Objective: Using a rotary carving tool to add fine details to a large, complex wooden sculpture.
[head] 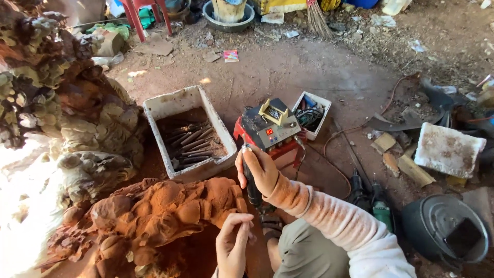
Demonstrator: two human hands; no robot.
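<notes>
Both hands: left (232,246) pinches something hidden; right (260,172) grips rotary handpiece (250,180).

Small red-lit display (269,132) is glowing on the grey top panel of the red control box (270,135), mid-floor. White foam box (188,131) is sitting just left of it, open, rectangular. Smaller white box (312,115) is sitting right behind it, open too. Small pink-and-blue printed packet (231,55) is lying flat on the dirt further back.
</notes>
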